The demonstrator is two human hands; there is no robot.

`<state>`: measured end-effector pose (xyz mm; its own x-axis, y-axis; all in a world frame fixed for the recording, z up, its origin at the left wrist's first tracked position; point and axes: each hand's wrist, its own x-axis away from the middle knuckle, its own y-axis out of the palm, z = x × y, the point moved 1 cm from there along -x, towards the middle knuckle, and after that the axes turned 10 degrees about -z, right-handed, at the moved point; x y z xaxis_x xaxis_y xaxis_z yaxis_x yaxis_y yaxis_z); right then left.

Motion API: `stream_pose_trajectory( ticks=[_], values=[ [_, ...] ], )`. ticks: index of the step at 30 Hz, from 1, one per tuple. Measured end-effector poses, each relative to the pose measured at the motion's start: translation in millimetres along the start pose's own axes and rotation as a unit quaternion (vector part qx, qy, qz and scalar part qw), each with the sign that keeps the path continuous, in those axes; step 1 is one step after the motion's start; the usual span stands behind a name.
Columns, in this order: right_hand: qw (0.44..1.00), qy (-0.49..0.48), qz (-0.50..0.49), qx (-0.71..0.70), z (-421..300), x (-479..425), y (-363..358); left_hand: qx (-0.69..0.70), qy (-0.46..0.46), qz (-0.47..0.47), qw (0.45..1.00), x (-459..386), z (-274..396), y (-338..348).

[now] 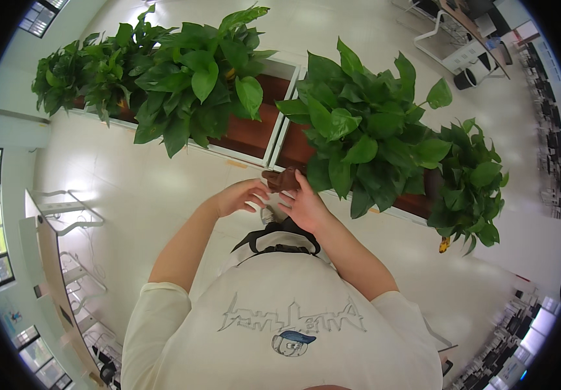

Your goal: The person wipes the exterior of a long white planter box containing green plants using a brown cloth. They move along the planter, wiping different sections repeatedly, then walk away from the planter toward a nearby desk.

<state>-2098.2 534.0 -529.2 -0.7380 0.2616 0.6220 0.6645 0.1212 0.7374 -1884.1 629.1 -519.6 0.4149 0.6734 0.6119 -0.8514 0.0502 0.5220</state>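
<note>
A bunched dark brown cloth-like item [283, 179] is between my hands, close to the near edge of the planter stand. My right hand [303, 202] has its thumb against the item's right side, with the other fingers bent below it. My left hand [240, 197] is curled at the item's lower left, its fingers slightly apart. Its index fingertip meets the item's edge, but whether it grips is unclear. Just beyond, leafy green potted plants [368, 131] grow over a white-framed planter stand [280, 131] with reddish-brown shelf boards [246, 139].
More plants [187, 78] fill the stand's left part, and another [470, 180] its right end. Desks with white metal legs [65, 214] stand at left; another desk [475, 39] and a black bin [464, 79] are far right. Pale floor [129, 195] surrounds the stand.
</note>
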Motion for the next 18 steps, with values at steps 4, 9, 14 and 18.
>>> stream_pose_trajectory(
  ticks=[4, 9, 14, 18],
  values=[
    [0.996, 0.047, 0.02, 0.069, -1.8, -17.2, 5.0, -0.619, -0.019, 0.223, 0.753, 15.1, -17.4, 30.6],
    [0.976, 0.005, -0.123, 0.178, 4.1, -38.8, 11.5, 0.008, 0.095, 0.237, 0.967, 8.2, -32.8, 73.1],
    [0.923, -0.085, -0.102, 0.361, 19.0, -43.6, 21.5, 0.189, 0.154, 0.246, 0.938, 0.6, -7.8, 73.3],
    [0.903, -0.119, -0.122, 0.394, 16.6, -26.9, 20.8, 0.193, 0.203, 0.268, 0.922, -4.7, 2.8, 65.8]
  ],
)
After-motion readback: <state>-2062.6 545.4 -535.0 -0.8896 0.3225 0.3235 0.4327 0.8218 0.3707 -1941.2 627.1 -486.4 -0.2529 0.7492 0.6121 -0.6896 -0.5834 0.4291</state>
